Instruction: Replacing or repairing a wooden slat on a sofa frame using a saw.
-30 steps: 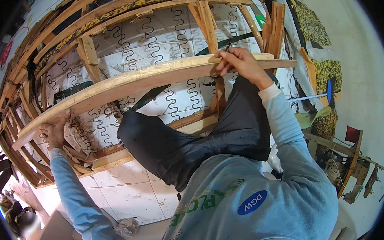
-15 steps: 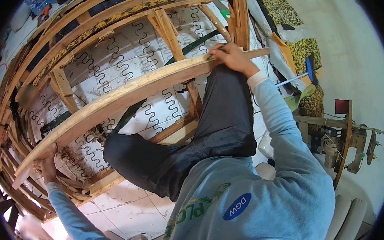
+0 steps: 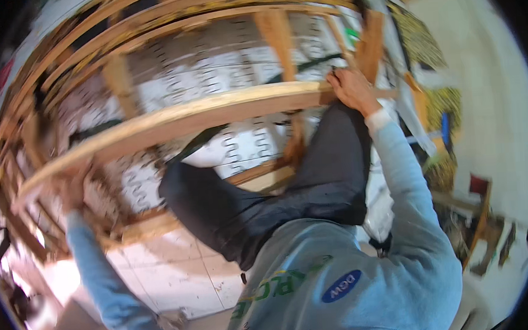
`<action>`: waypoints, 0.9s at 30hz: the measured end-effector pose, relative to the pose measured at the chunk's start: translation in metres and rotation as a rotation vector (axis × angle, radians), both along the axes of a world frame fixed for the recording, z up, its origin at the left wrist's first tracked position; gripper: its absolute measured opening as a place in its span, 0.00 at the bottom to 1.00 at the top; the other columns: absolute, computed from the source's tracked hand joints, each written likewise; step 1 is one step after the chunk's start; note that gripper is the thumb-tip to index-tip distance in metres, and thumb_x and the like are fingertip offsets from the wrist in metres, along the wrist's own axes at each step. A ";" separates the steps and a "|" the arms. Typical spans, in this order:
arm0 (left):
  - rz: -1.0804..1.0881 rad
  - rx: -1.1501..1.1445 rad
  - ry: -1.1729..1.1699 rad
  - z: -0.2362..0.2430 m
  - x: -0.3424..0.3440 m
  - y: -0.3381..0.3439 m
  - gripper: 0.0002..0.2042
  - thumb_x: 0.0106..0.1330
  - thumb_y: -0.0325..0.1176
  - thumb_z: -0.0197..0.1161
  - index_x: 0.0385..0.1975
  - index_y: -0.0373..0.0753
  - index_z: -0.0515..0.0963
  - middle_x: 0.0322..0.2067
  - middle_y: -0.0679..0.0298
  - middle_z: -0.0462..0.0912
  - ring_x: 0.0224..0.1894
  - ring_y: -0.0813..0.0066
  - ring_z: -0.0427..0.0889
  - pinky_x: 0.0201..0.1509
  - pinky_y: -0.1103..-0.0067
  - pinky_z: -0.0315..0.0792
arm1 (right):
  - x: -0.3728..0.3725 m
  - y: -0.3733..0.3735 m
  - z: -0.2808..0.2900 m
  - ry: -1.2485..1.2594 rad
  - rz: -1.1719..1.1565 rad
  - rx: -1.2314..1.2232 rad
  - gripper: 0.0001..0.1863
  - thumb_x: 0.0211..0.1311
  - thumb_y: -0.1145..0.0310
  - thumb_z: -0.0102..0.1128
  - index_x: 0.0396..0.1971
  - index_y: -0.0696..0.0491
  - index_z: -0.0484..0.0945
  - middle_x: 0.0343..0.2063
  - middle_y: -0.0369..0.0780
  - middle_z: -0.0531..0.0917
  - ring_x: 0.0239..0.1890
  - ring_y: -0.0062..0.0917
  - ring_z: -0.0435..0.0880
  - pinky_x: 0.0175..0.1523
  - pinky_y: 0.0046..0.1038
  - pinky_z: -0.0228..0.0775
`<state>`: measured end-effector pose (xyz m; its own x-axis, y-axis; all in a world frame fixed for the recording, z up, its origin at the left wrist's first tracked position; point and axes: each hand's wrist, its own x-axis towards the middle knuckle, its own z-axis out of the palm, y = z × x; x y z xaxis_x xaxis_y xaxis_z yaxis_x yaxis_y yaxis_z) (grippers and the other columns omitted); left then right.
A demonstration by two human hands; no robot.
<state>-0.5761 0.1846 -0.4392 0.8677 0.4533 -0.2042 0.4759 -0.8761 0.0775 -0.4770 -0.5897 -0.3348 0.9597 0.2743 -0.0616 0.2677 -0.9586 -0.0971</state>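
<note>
A long, slightly bowed wooden board (image 3: 212, 112) is held across the front of the body, its pale upper edge turned up and its browner face turned toward the wearer. It is placed above the dark trousers (image 3: 330, 161), its right part being met by the right knee and its left end being carried out past the left knee.

The board is supported near its left end by the left hand (image 3: 73, 187), which is placed at the lower edge. Because the fingers are blurred and partly covered, it cannot be told how tightly this grip is closed. Near the other end, the right hand (image 3: 354, 90) is laid over the board's upper edge. Its grip is drawn in, the bunched fingertips being pressed around a small dark object (image 3: 333, 70), too blurred to be identified.

Beyond and beneath the board, a wooden frame (image 3: 277, 34) is spread out, built of rails and posts. Wavy metal springs (image 3: 231, 147) are seen inside it against the white tiled floor (image 3: 168, 286), and a dark strap (image 3: 202, 141) is crossed by the board. To the right, yellow-and-black patterned material (image 3: 416, 37) is propped near the wall, with a blue-ended tool (image 3: 446, 126) lower down. A clear plastic bag (image 3: 377, 215) is left just beside the right leg.
</note>
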 end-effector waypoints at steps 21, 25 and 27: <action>0.469 -0.327 -0.052 0.105 0.010 -0.150 0.72 0.38 0.63 0.74 0.71 0.30 0.28 0.74 0.48 0.27 0.68 0.32 0.57 0.66 0.34 0.33 | 0.061 0.656 -0.003 0.203 1.042 0.669 0.19 0.61 0.59 0.55 0.30 0.63 0.81 0.34 0.58 0.82 0.41 0.52 0.81 0.45 0.45 0.72; 0.529 -0.480 -0.140 0.114 0.016 -0.153 0.61 0.48 0.45 0.71 0.71 0.31 0.28 0.74 0.50 0.25 0.66 0.39 0.66 0.66 0.37 0.46 | 0.070 0.719 -0.007 0.318 0.901 0.765 0.20 0.60 0.56 0.55 0.32 0.61 0.83 0.35 0.57 0.83 0.41 0.50 0.82 0.47 0.42 0.74; 0.331 -0.088 -0.149 0.041 -0.009 -0.122 0.58 0.49 0.48 0.71 0.71 0.30 0.36 0.71 0.39 0.25 0.69 0.32 0.51 0.66 0.38 0.51 | 0.028 0.749 0.004 0.490 0.752 0.987 0.18 0.60 0.56 0.55 0.36 0.55 0.85 0.36 0.52 0.85 0.42 0.45 0.84 0.50 0.38 0.74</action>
